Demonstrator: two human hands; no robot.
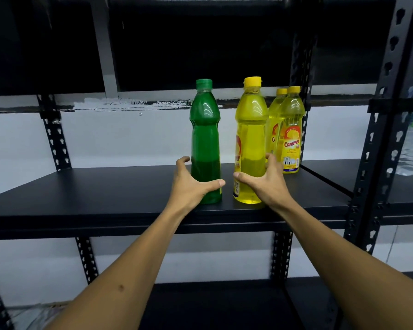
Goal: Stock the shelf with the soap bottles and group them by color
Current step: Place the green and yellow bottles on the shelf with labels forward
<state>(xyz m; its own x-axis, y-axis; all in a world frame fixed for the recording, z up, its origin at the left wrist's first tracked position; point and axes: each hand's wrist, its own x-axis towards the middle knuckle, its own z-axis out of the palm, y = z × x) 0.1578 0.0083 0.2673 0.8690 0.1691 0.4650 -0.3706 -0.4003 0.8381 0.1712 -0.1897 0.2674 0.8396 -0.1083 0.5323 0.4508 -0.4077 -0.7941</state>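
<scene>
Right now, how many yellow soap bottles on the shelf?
3. One yellow bottle at the shelf front, right hand around its base; two more behind it to the right, overlapping. Others could be hidden behind them.

Green clear-plastic soap bottle [205,141]: glossy, smooth, see-through; bright highlights on the shoulder; ridged green plastic cap.
Nearest yellow clear-plastic soap bottle [249,141]: shiny, translucent; printed label glossy; smooth yellow plastic cap.
Two rear yellow plastic bottles with printed labels [290,132]: same gloss; the labels look like slick film or paper, which one I cannot tell.
Flat black shelf board [105,194]: matt, smooth, faint dull sheen.
Black punched metal uprights [386,115]: painted, satin finish.
White wall behind [105,136]: matt paint; rough, flaked edge along the top.
</scene>
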